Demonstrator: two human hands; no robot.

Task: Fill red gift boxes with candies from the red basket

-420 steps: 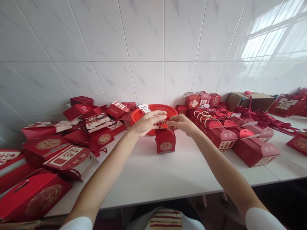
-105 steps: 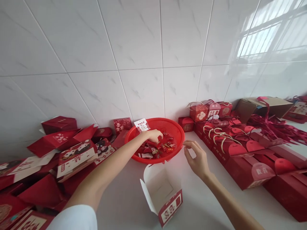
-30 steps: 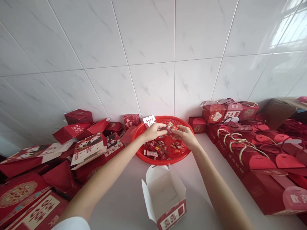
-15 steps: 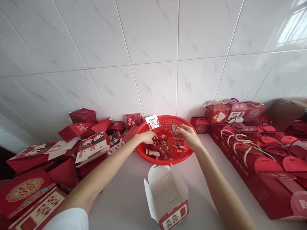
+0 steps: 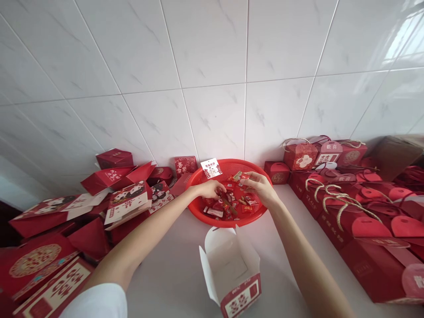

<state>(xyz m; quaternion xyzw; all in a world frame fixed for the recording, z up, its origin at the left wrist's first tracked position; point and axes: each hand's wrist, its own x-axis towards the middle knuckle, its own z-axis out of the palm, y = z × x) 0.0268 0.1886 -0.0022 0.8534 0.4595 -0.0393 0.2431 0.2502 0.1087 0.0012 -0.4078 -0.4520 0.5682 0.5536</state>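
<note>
A red plastic basket (image 5: pixel 195 214) stands against the tiled wall, with several small wrapped candies (image 5: pixel 232 205) in it. Over its left half, my left hand (image 5: pixel 212 190) reaches down with curled fingers among the candies; what they grip, if anything, is too small to tell. On the right side of the basket, my right hand (image 5: pixel 260 187) pinches small red wrapped candies (image 5: pixel 244 177). A white card with red print (image 5: pixel 211 168) leans at the basket's back rim. Nearer me, an open box (image 5: pixel 232 269), white inside and red outside, stands on the table with its flaps up.
Red printed boxes (image 5: pixel 127 198) lie heaped on the left. Rows of closed red boxes (image 5: pixel 364 260) with cord handles fill the right side. A small red box (image 5: pixel 277 172) sits just right of the basket, and the grey tabletop (image 5: pixel 168 269) shows around the open box.
My left hand has shifted slightly to the right within the basket, and the candies beneath it have moved a little. My right hand stays nearly in place, still holding candies.
</note>
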